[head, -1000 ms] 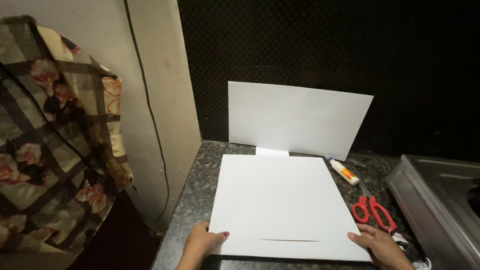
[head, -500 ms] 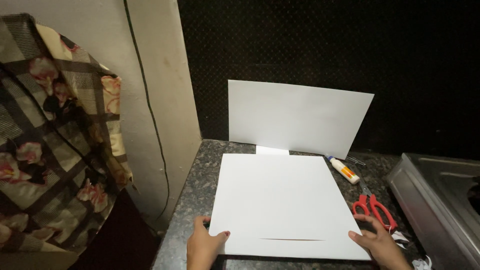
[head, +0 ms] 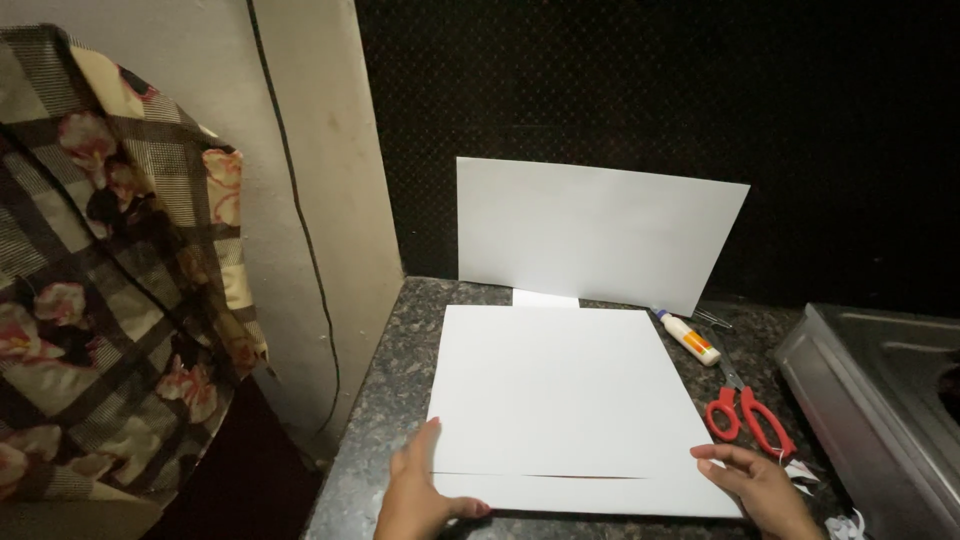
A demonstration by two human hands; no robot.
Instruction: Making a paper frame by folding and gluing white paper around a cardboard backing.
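We have the large white rectangular sheet of card lying flat on the dark speckled stone worktop, its long axis running from us toward twelve o'clock. It reaches away from both hands, which sit at its near corners: our left hand at seven o'clock, fingers spread flat on the corner and thumb on the near edge, and our right hand at five o'clock, fingers resting open on the edge. Neither grip is clenched; both press rather than pinch. Both hands look equally near.

The card is plain, matt and clean, with a thin dark line, a slit or a crease, crossing it parallel to the near edge between our hands.

At twelve o'clock a second white sheet leans upright against the black wall. At two o'clock lies a white glue stick with an orange band; at three o'clock, red-handled scissors.
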